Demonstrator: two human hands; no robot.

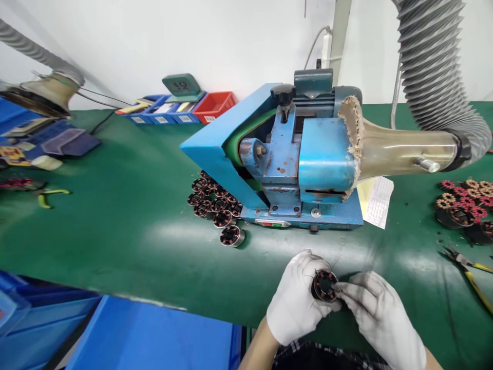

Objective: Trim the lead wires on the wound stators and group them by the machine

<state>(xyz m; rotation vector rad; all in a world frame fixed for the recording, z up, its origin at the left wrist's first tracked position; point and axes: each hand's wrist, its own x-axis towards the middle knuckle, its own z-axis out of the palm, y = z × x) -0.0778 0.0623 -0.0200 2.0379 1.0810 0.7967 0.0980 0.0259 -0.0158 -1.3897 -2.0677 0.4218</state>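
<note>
Flanking blue machine point(292, 159): stator piles point(215, 205).

A white wall point(154, 41) stands far beyond the hands, behind a green-topped bench point(127, 226). Ceiling light glares off the bench to their left. A grey ribbed duct point(435, 67) hangs up to their right.

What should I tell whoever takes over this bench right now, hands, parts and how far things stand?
Left hand: gloved, gripping a wound stator above the green mat.
Right hand: gloved, fingertips pinching at the stator's right edge.
Pile of similar stators lies left of the blue machine; a separate group sits far right.
Yellow-handled pliers lie untouched on the right.
Done: one stator picked up. Left: cannot tell which pile is finished.
</note>
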